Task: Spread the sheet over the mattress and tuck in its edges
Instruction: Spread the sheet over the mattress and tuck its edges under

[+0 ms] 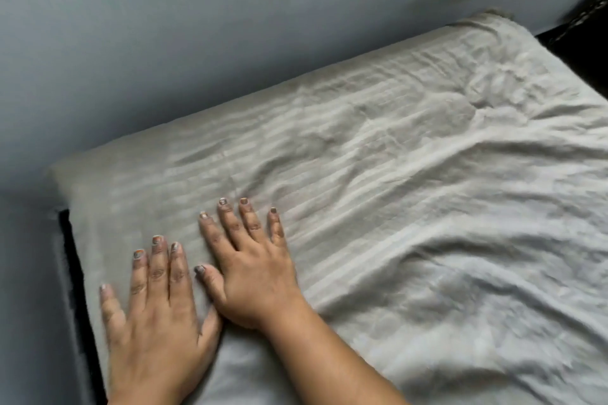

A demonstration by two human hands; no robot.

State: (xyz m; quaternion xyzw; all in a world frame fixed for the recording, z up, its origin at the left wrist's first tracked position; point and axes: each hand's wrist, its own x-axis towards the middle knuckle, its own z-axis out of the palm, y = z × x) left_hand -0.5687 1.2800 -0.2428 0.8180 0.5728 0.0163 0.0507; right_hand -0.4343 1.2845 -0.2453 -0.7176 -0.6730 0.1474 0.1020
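Grey wall [164,26] borders the sheet [394,174] along its far edge; I see left hand [158,316] and right hand [253,276] pressing flat, fingers straight.

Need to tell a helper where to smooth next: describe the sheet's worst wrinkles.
Start at the grey wall and follow the sheet along it toward the far right corner. Short of that corner sits a puckered knot of wrinkles, creases fanning out from it, unlike the flatter striped cloth around it.

My sheet [378,174] is thin matt cloth with faint woven stripes — pretty crumpled. Wall [164,26] behind is smooth, matt paint.
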